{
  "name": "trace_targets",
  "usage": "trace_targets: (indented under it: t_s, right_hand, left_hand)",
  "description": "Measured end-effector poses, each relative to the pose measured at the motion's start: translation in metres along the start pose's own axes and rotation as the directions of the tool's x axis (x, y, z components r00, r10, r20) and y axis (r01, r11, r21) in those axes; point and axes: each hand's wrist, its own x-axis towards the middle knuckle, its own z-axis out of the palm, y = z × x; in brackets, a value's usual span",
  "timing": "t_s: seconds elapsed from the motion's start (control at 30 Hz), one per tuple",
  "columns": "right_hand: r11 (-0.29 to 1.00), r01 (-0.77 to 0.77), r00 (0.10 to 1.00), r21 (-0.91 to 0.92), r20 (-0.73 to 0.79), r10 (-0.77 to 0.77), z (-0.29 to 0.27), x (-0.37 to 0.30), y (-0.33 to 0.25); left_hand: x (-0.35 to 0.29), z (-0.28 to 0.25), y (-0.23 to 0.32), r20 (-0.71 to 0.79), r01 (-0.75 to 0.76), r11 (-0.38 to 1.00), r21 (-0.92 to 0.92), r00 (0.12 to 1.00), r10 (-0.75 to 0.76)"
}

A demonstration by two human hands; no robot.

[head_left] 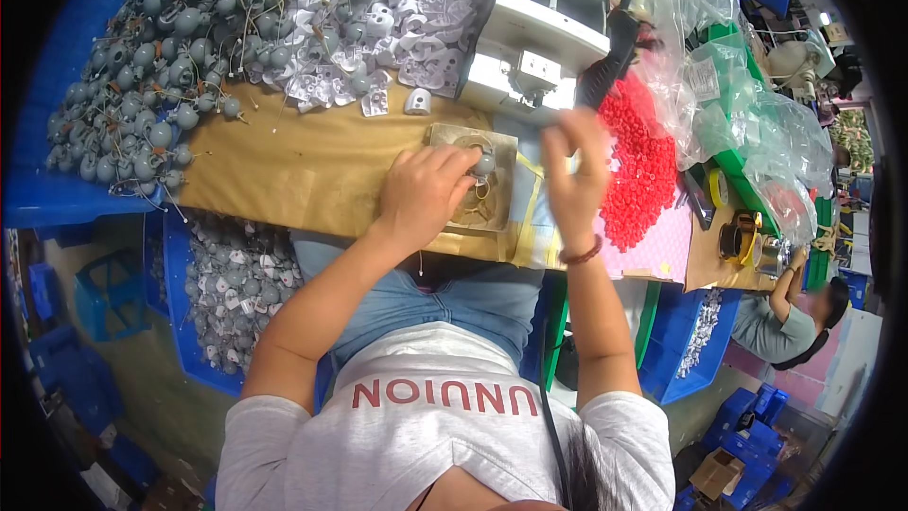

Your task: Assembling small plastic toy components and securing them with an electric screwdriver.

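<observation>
My left hand (426, 191) rests at a shallow, worn square tray (492, 213) on the brown-covered bench. Its thumb and fingers close around a small grey ball-shaped part (483, 165) with a thin loop of wire below it. My right hand (579, 170) is raised just right of the tray, between it and a heap of small red pieces (643, 170). Motion blurs its fingers, so whether they hold anything cannot be made out. Beyond the tray stands a white and grey machine (544, 24).
Grey ball parts with wires (180, 47) and white plastic shells (407, 28) are heaped at the far left. A blue bin (203, 360) of parts stands below the bench. Clear plastic bags (719, 95) and yellow tape (747, 238) lie right. Another person (790, 322) sits at far right.
</observation>
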Motion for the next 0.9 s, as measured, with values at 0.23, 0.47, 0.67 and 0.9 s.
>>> trace_targets:
  t_s: [0.23, 0.47, 0.67, 0.9]
  right_hand:
    - [0.874, -0.402, 0.910, 0.273, 0.229, 0.346, 0.053, -0.022, -0.001]
    - [0.827, -0.406, 0.913, 0.388, 0.132, 0.386, 0.070, -0.013, -0.012]
    - [0.812, -0.500, 0.866, 0.303, 0.174, 0.469, 0.067, 0.001, -0.018]
    - [0.713, -0.477, 0.872, 0.513, 0.374, 0.314, 0.018, 0.003, -0.004]
  left_hand:
    - [0.002, -0.001, 0.000, 0.026, 0.015, 1.000, 0.025, 1.000, -0.016]
    - [0.004, 0.000, -0.001, 0.030, 0.024, 1.000, 0.012, 0.999, -0.025]
    - [0.006, 0.000, -0.001, 0.026, 0.028, 1.000, 0.003, 0.999, -0.029]
    - [-0.015, -0.052, -0.005, 0.222, 0.099, 0.971, -0.218, 0.974, -0.050]
